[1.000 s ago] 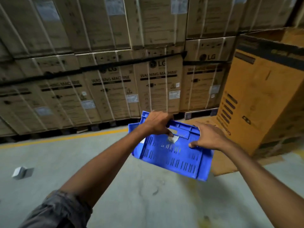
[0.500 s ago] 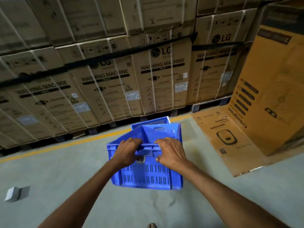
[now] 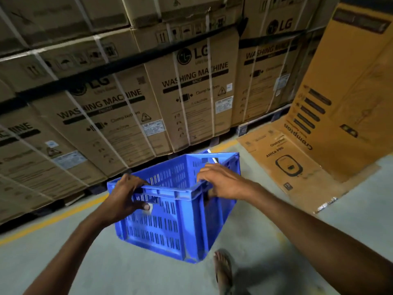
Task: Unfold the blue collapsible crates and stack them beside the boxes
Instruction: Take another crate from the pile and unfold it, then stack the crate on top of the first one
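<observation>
So I've got the blue crate [image 3: 170,211] up in both hands right now, walls standing and the top open, held off the floor [image 3: 265,241] in front of me and tipped a little so one bottom corner hangs lowest. My left hand [image 3: 125,199] is clamped on the near rim at the left corner, fingers curled over the top edge and the thumb pressed against the slotted outer wall just under the handle cutout. My right hand [image 3: 223,182] is wrapped over the rim on the right side, fingers reaching down inside the crate, so both are closed on it, not spread. Past my hands, on the far side of the crate, there's a wall of strapped washing machine boxes [image 3: 195,86] sitting on pallets, stacked higher than I can see. A yellow floor line [image 3: 53,218] runs along the base of them, out beyond my left hand. Off to the right of my right hand there's a tall orange carton [image 3: 348,86] standing up, with a flattened cardboard sheet [image 3: 293,167] lying on the floor at its foot. Below my right forearm I can see one foot in a sandal [image 3: 223,271] on the concrete, just beside the crate's lowest corner. Can't tell whether another crate sits behind this one.
</observation>
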A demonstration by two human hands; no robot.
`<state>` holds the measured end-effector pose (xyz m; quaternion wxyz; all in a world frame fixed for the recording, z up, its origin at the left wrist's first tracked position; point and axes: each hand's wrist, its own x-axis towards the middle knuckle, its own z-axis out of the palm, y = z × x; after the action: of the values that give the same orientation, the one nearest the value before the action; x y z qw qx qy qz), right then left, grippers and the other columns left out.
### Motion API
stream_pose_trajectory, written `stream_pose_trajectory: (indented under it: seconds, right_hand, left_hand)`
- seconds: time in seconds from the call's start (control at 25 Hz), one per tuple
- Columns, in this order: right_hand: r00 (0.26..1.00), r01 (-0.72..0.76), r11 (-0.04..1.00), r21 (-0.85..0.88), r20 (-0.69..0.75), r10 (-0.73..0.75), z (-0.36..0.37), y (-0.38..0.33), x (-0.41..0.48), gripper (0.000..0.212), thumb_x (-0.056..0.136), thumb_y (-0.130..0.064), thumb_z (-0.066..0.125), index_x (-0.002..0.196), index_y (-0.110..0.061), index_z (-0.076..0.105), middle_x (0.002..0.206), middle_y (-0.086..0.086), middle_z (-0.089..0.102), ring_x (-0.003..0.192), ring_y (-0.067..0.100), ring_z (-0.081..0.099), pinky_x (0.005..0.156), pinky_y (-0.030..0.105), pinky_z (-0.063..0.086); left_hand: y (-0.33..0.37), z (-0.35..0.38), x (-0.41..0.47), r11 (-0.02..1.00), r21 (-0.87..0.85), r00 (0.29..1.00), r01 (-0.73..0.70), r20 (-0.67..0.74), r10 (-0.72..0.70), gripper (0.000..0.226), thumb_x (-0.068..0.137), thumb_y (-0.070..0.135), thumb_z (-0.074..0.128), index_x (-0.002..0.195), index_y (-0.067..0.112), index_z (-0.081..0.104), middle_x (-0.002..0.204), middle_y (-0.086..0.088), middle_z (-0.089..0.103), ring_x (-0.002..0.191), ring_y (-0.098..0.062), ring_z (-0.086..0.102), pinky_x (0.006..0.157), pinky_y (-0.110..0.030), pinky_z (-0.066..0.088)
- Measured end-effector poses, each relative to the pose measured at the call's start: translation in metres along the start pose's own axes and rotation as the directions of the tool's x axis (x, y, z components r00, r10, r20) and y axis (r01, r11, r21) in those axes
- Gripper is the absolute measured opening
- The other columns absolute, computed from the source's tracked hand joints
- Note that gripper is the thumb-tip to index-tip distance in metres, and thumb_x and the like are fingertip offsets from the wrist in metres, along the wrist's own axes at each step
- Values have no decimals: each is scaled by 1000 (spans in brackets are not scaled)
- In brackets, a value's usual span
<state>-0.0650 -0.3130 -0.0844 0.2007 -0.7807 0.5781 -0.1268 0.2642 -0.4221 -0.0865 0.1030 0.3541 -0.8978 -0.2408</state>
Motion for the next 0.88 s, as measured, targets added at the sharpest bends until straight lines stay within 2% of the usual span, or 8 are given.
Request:
stream_pose_trajectory:
  seconds: [0.12,0.2,0.32,0.52,0.6,0.68,0.76,0.88]
  right_hand:
    - [999,35,995,92,4,-36,36,4,59,44,63,-38,89,84,-20,54,83,-10,47,88,17,50,75,40,45]
    - [998,32,991,131,51,-39,61,2,92,38,66,-31,86,88,-16,59,85,-5,49,91,20,52,77,41,45]
    - [992,-67,990,125,116,52,83,5,121,38,67,-30,85,93,-12,65,92,3,58,97,22,56,79,38,46]
    - [945,-324,945,48,59,321,115,24,135,64,62,-42,88,118,-22,65,112,-4,65,111,17,55,90,34,46]
    - [887,-447,893,45,152,436,130,38,135,72,65,-44,88,128,-22,62,125,-4,65,119,17,57,97,35,48]
    - [854,-505,858,92,195,482,146,46,139,54,71,-47,84,116,-22,67,112,-1,72,108,16,66,90,39,54]
    - [868,-489,871,48,120,481,160,46,157,38,77,-44,80,104,-20,67,101,1,73,101,20,67,83,40,54]
    - [907,-419,905,-76,24,421,174,55,194,23,79,-31,78,92,-18,63,97,5,71,100,28,65,74,36,47]
  left_hand:
    - [-23,-3,34,999,1,992,43,121,-43,75,57,86,70,110,34,59,106,14,59,101,-6,52,89,-31,47]
    - [-16,12,51,997,77,985,-2,170,-11,72,58,93,60,100,34,62,95,14,62,92,-6,55,84,-28,46]
    - [-22,40,72,986,156,989,-67,140,45,65,64,87,59,88,26,64,82,7,64,83,-15,57,80,-34,46]
    - [-73,58,97,985,-118,992,-129,-11,129,40,67,60,79,71,30,54,67,9,51,70,-14,47,74,-32,36]
    - [-91,64,96,974,-141,984,-175,-64,167,43,68,60,80,71,22,59,70,6,55,75,-15,50,79,-32,38]
    - [-115,70,91,967,-119,972,-227,-80,219,47,73,63,76,70,20,58,70,8,49,73,-12,46,85,-32,39]
    - [-148,80,89,972,-77,971,-222,-105,213,49,75,68,71,74,22,56,73,13,41,74,-9,42,91,-33,38]
    - [-193,101,95,988,45,984,-150,-94,154,52,72,75,64,90,27,58,84,15,44,92,-13,53,103,-44,33]
